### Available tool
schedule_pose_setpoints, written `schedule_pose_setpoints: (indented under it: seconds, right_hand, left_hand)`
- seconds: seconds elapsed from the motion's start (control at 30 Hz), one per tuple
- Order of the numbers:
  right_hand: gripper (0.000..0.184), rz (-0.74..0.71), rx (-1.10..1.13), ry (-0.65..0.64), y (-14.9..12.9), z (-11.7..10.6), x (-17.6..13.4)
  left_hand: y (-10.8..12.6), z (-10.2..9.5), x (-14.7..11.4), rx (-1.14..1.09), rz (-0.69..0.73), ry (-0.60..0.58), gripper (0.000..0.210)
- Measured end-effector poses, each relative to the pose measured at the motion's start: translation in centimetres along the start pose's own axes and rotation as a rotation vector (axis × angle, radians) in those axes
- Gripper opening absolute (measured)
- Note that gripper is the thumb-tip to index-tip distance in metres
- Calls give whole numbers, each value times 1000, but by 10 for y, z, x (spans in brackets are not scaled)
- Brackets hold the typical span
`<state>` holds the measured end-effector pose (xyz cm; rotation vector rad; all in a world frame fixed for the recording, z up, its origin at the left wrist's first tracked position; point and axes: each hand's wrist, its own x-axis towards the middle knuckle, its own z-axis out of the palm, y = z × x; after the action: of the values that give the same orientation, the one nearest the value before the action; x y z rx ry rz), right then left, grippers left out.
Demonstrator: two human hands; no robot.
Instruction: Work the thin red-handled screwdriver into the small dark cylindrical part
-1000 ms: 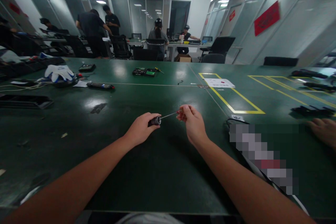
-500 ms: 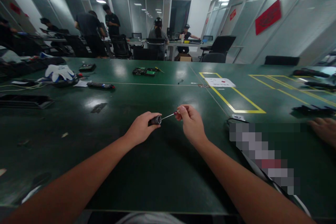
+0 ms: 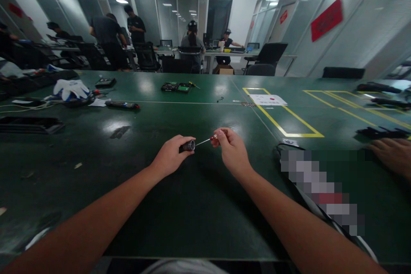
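Note:
My left hand [image 3: 170, 154] is closed round a short dark cylinder [image 3: 189, 145] with a round open end, which looks like a small flashlight body; that end faces right. My right hand [image 3: 231, 147] pinches the red handle of a thin screwdriver [image 3: 204, 141]. Its bright shaft slants down to the left, and the tip is at the cylinder's open end. Whether the tip touches the inside, I cannot tell. Both hands are held above the green table [image 3: 180, 222].
White gloves [image 3: 71, 89], a dark pen-like tool [image 3: 122, 105] and a black tray [image 3: 30, 124] lie left. An open green-and-black case [image 3: 176, 87] sits farther back. A white sheet [image 3: 268, 99] lies by yellow tape. Another person's hand [image 3: 393, 154] rests at right, beyond a cable [image 3: 290, 145].
My hands, the cylinder and the screwdriver appear slightly farther left, along with a small shift of the whole view. The other person's hand has come further into view from the right.

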<state>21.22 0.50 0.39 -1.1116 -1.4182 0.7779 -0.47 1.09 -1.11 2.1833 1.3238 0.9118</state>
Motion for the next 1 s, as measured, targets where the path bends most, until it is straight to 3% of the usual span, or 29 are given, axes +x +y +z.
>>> schedule_pose_setpoints:
  seconds: [1.0]
  right_hand:
    - [26, -3, 20, -23, -1, 0, -1]
  left_hand:
    - [1, -2, 1, 39, 8, 4, 38]
